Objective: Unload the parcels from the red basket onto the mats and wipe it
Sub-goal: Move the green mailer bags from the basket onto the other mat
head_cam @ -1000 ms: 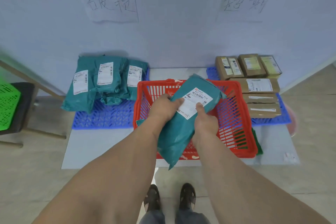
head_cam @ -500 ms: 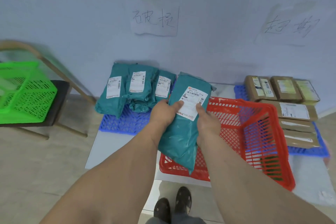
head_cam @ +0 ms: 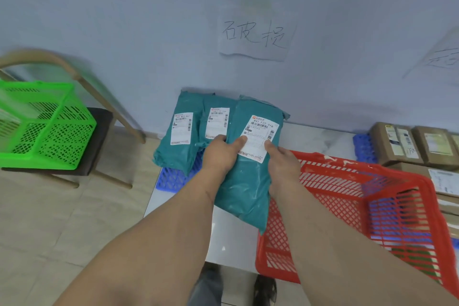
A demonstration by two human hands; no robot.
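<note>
view swung left: green basket on chair, blue-grey wall.

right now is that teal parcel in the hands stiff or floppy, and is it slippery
Probably floppy: the teal parcel sags below the left hand and right hand, its lower corner drooping. Its glossy, wrinkled plastic skin suggests it may be slippery. It seems light, since thumbs pinch it easily.

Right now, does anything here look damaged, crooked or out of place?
Nothing looks damaged. Both hands, left hand and right hand, hold a teal parcel intact. The only oddity: the green basket sits tilted on a chair.
</note>
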